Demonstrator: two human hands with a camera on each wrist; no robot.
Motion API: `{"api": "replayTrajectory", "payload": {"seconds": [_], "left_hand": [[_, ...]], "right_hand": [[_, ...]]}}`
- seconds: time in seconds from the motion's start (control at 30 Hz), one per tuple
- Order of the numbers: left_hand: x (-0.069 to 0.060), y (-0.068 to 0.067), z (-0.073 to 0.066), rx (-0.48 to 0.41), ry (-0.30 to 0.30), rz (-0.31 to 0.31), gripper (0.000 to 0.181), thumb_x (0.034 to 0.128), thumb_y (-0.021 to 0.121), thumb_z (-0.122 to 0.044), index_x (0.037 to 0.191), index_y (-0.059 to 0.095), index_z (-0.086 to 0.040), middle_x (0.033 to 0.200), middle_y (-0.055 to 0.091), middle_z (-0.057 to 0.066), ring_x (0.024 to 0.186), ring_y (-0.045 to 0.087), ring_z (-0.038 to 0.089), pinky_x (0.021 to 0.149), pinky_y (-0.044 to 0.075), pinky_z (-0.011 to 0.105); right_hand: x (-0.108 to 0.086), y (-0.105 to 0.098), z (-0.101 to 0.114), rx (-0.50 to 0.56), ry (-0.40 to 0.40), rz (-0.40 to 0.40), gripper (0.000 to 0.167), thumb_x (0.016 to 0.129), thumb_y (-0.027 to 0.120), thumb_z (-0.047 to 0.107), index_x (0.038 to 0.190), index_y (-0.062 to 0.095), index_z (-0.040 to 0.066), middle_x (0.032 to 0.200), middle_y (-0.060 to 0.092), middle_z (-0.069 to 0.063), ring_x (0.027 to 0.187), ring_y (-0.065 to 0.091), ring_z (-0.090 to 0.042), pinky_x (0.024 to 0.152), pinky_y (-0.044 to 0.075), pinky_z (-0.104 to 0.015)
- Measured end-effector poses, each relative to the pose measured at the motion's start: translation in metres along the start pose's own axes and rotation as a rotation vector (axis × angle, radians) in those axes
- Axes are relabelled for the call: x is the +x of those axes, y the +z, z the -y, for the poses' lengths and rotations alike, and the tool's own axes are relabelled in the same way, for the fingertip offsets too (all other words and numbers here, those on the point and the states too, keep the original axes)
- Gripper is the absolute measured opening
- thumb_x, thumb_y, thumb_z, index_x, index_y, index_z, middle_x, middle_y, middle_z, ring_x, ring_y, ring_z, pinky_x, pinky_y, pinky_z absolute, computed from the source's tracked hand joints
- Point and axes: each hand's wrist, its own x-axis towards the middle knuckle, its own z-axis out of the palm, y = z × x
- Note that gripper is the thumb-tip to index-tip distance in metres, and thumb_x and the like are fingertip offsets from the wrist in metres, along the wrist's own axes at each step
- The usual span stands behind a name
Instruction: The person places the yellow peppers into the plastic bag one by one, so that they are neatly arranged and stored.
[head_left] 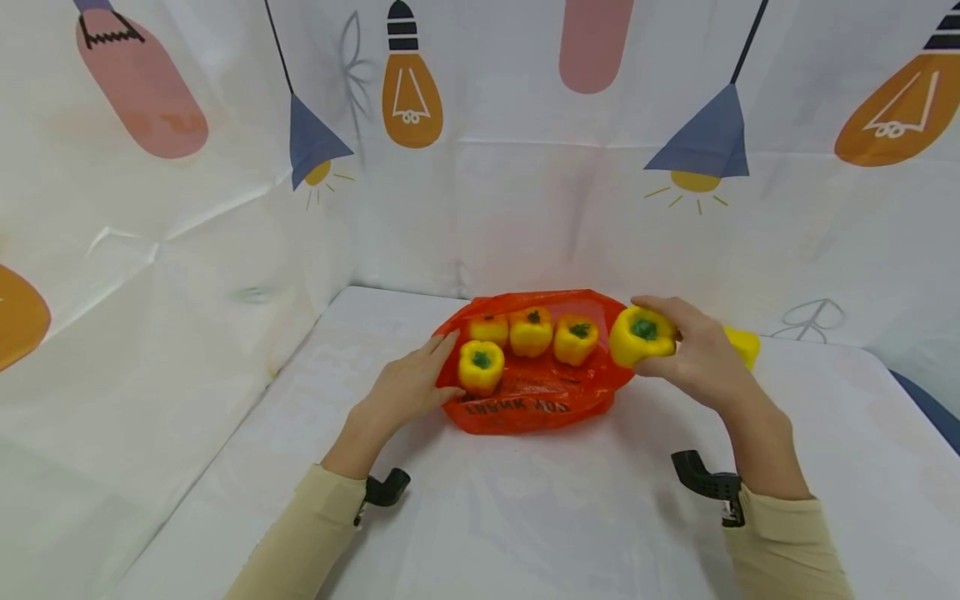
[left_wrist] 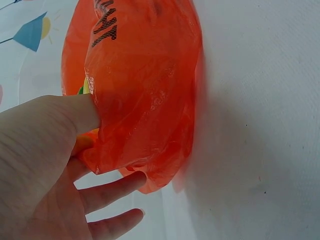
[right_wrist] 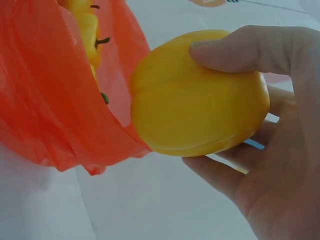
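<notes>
A red plastic bag (head_left: 551, 419) lies with its mouth spread, dark lettering on its near side. Several yellow bell peppers (head_left: 531, 333) with green stems sit inside it. At the bag's left end, my left hand (head_left: 405, 379) holds the rim; in the left wrist view its thumb reaches over the bag's edge (left_wrist: 145, 95) while other fingers spread below. My right hand (head_left: 701, 354) grips another yellow bell pepper (head_left: 642, 336) at the bag's right rim. In the right wrist view, the thumb lies on top of this pepper (right_wrist: 200, 105) and fingers go round behind it.
Behind my right hand a yellow object (head_left: 742, 343) shows in part, its kind hidden. The white table (head_left: 480, 517) meets a white backdrop (head_left: 517, 217) printed with lamps and bulbs at the back and left. Something dark blue (head_left: 926, 408) stands past the table's right edge.
</notes>
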Motion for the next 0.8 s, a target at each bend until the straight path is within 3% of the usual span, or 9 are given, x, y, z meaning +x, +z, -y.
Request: {"api": "replayTrajectory", "payload": {"seconds": [0.13,0.6,0.8], "left_hand": [[0.0,-0.001,-0.001,-0.007,0.002,0.002,0.092,0.089,0.069,-0.049,0.16,0.02,-0.019,0.163,0.032,0.009,0.138,0.05,0.032,0.104,0.05,0.052],[0.0,-0.002,0.0,-0.008,0.001,0.007,0.091,0.0893,0.069,-0.049,0.16,0.02,-0.019,0.163,0.032,0.01,0.14,0.047,0.032,0.107,0.048,0.051],[-0.001,-0.003,0.0,-0.017,0.002,0.009,0.091,0.0895,0.069,-0.048,0.16,0.02,-0.019,0.163,0.032,0.01,0.141,0.047,0.032,0.107,0.048,0.051]], "right_hand": [[0.001,0.004,0.0,0.013,-0.018,0.01,0.077,0.076,0.078,0.01,0.146,0.048,0.02,0.138,0.053,-0.01,0.12,0.048,-0.033,0.09,0.054,-0.057],[0.008,0.024,0.008,-0.014,-0.001,0.107,0.073,0.076,0.078,0.02,0.144,0.05,0.025,0.136,0.055,-0.004,0.117,0.05,-0.026,0.095,0.053,-0.056],[0.009,0.033,0.009,-0.007,-0.004,0.148,0.074,0.078,0.075,0.021,0.145,0.047,0.028,0.146,0.049,-0.006,0.122,0.048,-0.029,0.099,0.049,-0.06]]}}
